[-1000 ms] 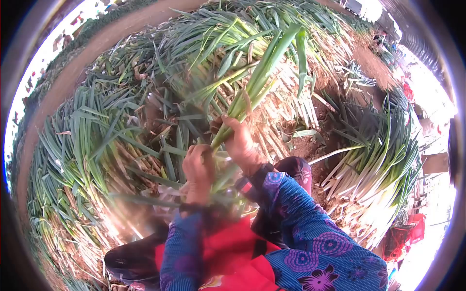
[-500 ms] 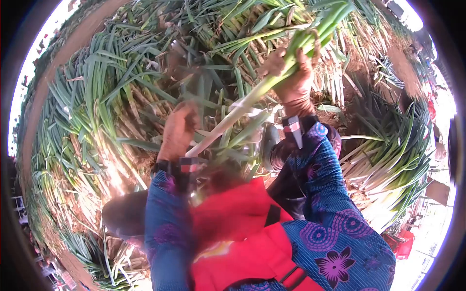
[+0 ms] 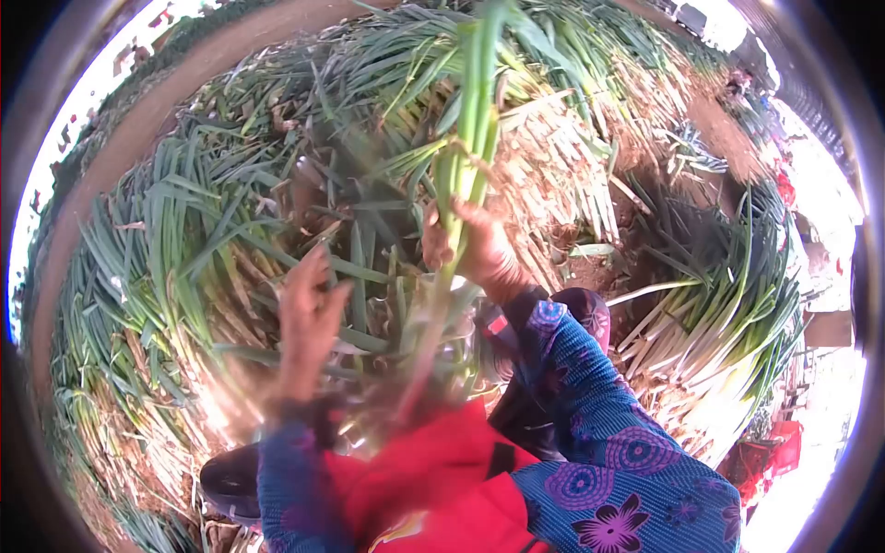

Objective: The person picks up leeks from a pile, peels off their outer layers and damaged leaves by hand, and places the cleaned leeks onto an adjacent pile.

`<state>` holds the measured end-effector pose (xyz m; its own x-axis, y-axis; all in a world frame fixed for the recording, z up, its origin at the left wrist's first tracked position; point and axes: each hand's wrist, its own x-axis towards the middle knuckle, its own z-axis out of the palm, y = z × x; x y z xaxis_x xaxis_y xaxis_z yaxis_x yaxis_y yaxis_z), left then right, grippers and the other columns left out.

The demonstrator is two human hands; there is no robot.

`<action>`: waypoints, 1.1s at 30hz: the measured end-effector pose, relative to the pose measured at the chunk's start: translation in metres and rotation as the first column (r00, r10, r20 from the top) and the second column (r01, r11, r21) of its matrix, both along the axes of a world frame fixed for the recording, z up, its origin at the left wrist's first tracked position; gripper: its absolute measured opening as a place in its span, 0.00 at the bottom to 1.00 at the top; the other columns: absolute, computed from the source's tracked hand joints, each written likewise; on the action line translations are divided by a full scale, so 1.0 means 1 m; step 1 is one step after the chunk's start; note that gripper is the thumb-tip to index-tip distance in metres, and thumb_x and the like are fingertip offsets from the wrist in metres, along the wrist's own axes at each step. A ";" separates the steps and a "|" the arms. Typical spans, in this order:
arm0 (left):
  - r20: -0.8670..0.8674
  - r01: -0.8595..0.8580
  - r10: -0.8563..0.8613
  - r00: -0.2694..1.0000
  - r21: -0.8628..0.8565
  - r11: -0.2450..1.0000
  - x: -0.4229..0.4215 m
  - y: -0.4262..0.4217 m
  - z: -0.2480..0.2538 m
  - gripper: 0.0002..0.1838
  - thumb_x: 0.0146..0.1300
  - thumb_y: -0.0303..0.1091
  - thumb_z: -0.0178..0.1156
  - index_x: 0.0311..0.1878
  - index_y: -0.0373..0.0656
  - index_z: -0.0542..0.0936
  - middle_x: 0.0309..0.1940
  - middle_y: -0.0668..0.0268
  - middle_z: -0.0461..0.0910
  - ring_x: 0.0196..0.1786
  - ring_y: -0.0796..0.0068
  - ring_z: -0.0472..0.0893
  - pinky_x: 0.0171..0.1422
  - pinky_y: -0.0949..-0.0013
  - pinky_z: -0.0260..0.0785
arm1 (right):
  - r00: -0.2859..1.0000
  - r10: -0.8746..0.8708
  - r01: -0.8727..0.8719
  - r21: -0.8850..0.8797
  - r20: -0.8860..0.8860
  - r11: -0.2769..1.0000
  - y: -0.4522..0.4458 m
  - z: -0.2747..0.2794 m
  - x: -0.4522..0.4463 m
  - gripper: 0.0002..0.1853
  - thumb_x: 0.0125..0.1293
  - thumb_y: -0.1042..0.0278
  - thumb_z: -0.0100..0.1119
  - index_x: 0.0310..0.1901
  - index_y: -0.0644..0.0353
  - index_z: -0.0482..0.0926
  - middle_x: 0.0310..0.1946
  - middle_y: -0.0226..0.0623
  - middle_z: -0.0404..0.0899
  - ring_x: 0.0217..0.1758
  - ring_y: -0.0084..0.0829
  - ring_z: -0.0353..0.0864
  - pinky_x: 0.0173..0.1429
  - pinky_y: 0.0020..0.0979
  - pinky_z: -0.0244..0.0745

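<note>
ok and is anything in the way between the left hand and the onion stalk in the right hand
Nothing visible blocks the left hand from the onion stalk in the right hand; the loose leaves seen between them appear to lie lower, behind the gap.

The left hand (image 3: 307, 318) is blurred; the green onion (image 3: 468, 157) smears along its lower stalk (image 3: 426, 346), leaf tips cut off by the picture's top.
</note>
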<state>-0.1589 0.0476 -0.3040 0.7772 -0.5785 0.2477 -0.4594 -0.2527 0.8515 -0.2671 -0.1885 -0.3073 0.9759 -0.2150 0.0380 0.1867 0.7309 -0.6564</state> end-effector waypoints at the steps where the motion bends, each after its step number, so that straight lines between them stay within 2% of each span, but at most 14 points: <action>1: -0.016 0.069 -0.070 0.997 -0.052 0.996 -0.013 -0.020 0.024 0.28 0.58 0.25 0.65 0.63 0.41 0.72 0.56 0.56 0.75 0.55 0.62 0.78 0.55 0.60 0.75 | 0.995 0.096 -0.096 0.013 -0.001 0.995 0.009 -0.003 0.003 0.17 0.62 0.52 0.59 0.38 0.61 0.76 0.18 0.32 0.72 0.17 0.29 0.71 0.28 0.32 0.71; 3: 0.373 0.120 -0.096 0.923 -0.042 0.992 -0.023 -0.050 0.052 0.30 0.58 0.24 0.64 0.66 0.48 0.71 0.49 0.61 0.78 0.48 0.67 0.80 0.43 0.64 0.75 | 0.989 0.049 -0.066 -0.119 -0.142 0.991 0.029 -0.002 0.004 0.15 0.64 0.56 0.57 0.40 0.61 0.76 0.21 0.33 0.73 0.18 0.28 0.71 0.29 0.31 0.70; 7: 0.530 0.065 -0.126 0.839 0.132 0.989 -0.019 -0.068 0.060 0.22 0.53 0.25 0.64 0.53 0.46 0.74 0.38 0.60 0.74 0.40 0.55 0.77 0.40 0.57 0.69 | 0.990 0.065 -0.064 0.010 -0.125 0.998 0.040 -0.009 0.011 0.17 0.62 0.64 0.55 0.52 0.57 0.71 0.24 0.35 0.73 0.18 0.26 0.70 0.21 0.26 0.66; 11: 0.323 0.078 -0.067 0.944 -0.024 0.997 -0.007 -0.058 0.054 0.23 0.53 0.26 0.66 0.53 0.47 0.74 0.39 0.60 0.74 0.34 0.58 0.78 0.37 0.60 0.71 | 0.966 0.250 -0.252 -0.042 -0.063 0.967 0.025 -0.018 0.007 0.17 0.59 0.66 0.55 0.50 0.57 0.71 0.22 0.37 0.73 0.15 0.26 0.69 0.20 0.25 0.66; 12: 0.324 0.060 -0.039 0.945 -0.057 0.997 -0.002 -0.056 0.050 0.23 0.54 0.26 0.68 0.53 0.44 0.73 0.40 0.61 0.76 0.34 0.66 0.79 0.37 0.64 0.73 | 0.959 0.280 -0.282 -0.019 -0.050 0.959 0.026 -0.019 0.006 0.26 0.56 0.66 0.56 0.58 0.57 0.69 0.25 0.38 0.75 0.15 0.27 0.70 0.19 0.26 0.66; 14: -0.034 0.179 -0.185 0.982 -0.135 0.975 0.000 -0.055 0.049 0.22 0.58 0.27 0.66 0.56 0.41 0.72 0.41 0.65 0.76 0.39 0.73 0.79 0.44 0.69 0.73 | 0.970 0.244 -0.244 -0.040 -0.004 0.969 0.034 -0.007 0.001 0.33 0.55 0.68 0.57 0.65 0.56 0.64 0.28 0.38 0.76 0.16 0.27 0.72 0.19 0.27 0.67; 16: -0.366 0.290 -0.359 0.859 -0.231 0.929 0.003 -0.053 0.047 0.22 0.61 0.27 0.64 0.58 0.37 0.70 0.44 0.67 0.77 0.46 0.78 0.78 0.52 0.72 0.73 | 0.952 0.300 -0.301 0.002 0.060 0.954 0.039 0.001 0.000 0.44 0.53 0.71 0.57 0.74 0.53 0.52 0.33 0.39 0.77 0.17 0.28 0.74 0.17 0.28 0.68; 20: -0.404 0.290 -0.503 0.764 -0.481 0.827 -0.005 -0.055 0.047 0.18 0.65 0.32 0.63 0.55 0.37 0.74 0.39 0.69 0.79 0.40 0.82 0.77 0.43 0.76 0.73 | 0.953 0.298 -0.297 -0.030 0.044 0.954 0.040 0.003 -0.001 0.38 0.54 0.70 0.58 0.70 0.54 0.59 0.31 0.38 0.77 0.18 0.28 0.74 0.18 0.27 0.68; 23: -0.454 0.002 -0.052 0.890 -0.109 0.994 0.003 -0.049 0.058 0.15 0.68 0.38 0.59 0.52 0.38 0.78 0.33 0.71 0.79 0.33 0.86 0.75 0.33 0.82 0.68 | 0.921 0.390 -0.391 -0.026 -0.015 0.920 0.038 -0.005 -0.006 0.28 0.56 0.66 0.59 0.60 0.58 0.69 0.28 0.36 0.77 0.18 0.27 0.72 0.20 0.26 0.67; 25: -0.472 -0.126 -0.060 0.880 -0.354 0.927 0.025 -0.033 0.058 0.14 0.68 0.43 0.59 0.46 0.43 0.81 0.29 0.73 0.78 0.28 0.86 0.74 0.26 0.83 0.61 | 0.837 0.540 -0.541 0.017 -0.085 0.841 0.029 -0.021 -0.007 0.20 0.57 0.63 0.60 0.52 0.60 0.75 0.26 0.34 0.76 0.18 0.25 0.71 0.22 0.25 0.65; 29: -0.679 -0.645 0.188 0.710 -0.519 0.561 0.075 0.017 0.054 0.06 0.62 0.32 0.61 0.42 0.45 0.80 0.30 0.72 0.77 0.32 0.80 0.77 0.36 0.76 0.72 | 0.911 0.345 -0.381 -0.137 -0.225 0.914 0.020 -0.025 -0.009 0.18 0.61 0.56 0.61 0.44 0.62 0.78 0.24 0.29 0.74 0.20 0.23 0.69 0.24 0.24 0.64; 31: -0.660 -0.469 0.010 0.751 -0.523 0.712 0.078 0.038 0.023 0.05 0.61 0.29 0.62 0.39 0.44 0.78 0.36 0.68 0.77 0.38 0.77 0.78 0.39 0.69 0.75 | 0.920 0.309 -0.334 -0.072 -0.241 0.940 0.010 -0.027 -0.007 0.17 0.61 0.56 0.61 0.44 0.62 0.79 0.23 0.29 0.73 0.20 0.22 0.69 0.24 0.24 0.64; 32: -0.450 -0.196 0.051 0.892 -0.282 0.939 0.075 0.047 -0.009 0.06 0.62 0.32 0.61 0.39 0.43 0.77 0.39 0.67 0.77 0.41 0.76 0.77 0.41 0.68 0.75 | 0.936 0.303 -0.318 -0.060 -0.179 0.946 0.007 -0.023 -0.005 0.17 0.61 0.56 0.60 0.44 0.62 0.78 0.23 0.29 0.73 0.20 0.22 0.69 0.24 0.23 0.64; 33: -0.545 -0.191 0.085 0.834 -0.140 0.972 0.045 0.033 -0.003 0.10 0.64 0.38 0.59 0.41 0.42 0.76 0.42 0.65 0.76 0.42 0.74 0.77 0.45 0.66 0.74 | 0.948 0.296 -0.303 -0.050 -0.116 0.952 0.006 -0.019 -0.003 0.17 0.62 0.56 0.60 0.44 0.62 0.78 0.23 0.29 0.73 0.19 0.22 0.68 0.25 0.23 0.64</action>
